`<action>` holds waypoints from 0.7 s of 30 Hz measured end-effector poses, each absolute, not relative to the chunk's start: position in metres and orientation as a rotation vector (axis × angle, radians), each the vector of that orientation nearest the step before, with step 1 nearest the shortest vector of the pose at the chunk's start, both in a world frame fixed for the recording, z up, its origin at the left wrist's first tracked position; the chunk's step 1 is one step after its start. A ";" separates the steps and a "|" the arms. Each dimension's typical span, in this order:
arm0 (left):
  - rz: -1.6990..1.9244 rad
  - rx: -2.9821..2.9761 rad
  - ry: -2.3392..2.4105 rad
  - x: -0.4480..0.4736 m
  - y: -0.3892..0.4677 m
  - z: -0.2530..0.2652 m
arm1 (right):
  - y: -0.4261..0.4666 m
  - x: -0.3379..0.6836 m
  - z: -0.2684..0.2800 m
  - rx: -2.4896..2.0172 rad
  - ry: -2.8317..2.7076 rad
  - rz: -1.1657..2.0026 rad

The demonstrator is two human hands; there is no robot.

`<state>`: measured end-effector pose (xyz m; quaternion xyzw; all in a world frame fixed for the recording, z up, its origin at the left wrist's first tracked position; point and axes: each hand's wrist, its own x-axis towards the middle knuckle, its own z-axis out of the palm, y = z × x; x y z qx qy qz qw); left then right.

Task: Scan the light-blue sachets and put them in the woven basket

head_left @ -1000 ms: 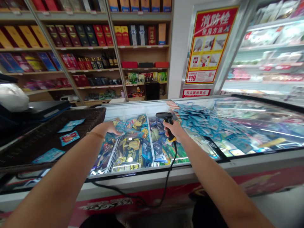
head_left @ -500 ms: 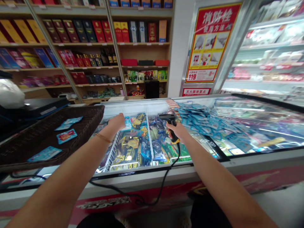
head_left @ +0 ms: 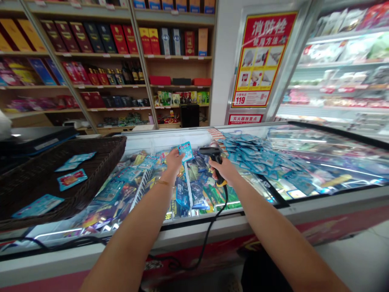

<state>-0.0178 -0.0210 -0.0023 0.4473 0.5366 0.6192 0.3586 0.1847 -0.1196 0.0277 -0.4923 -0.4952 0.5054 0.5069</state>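
Beside the scanner [head_left: 212, 151], bright-blue packet [head_left: 187, 151].

Light blue, printed in white and red, on the flat square plastic packet [head_left: 186, 151] in the left hand [head_left: 175, 158]. Black, with yellow toward the bottom, on the pistol-shaped plastic scanner [head_left: 216, 155]. Blue across the heaped flat packets [head_left: 252, 153]. Woven dark brown on the shallow rectangular basket [head_left: 111, 159]. Red, bordered yellow, with white lettering, on the rectangular wall poster [head_left: 263, 61].

Left hand [head_left: 174, 159] pinching, right hand [head_left: 226, 168] gripping
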 end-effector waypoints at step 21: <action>1.621 0.983 1.263 -0.028 -0.019 -0.006 | -0.126 0.182 0.023 -1.228 -1.453 1.131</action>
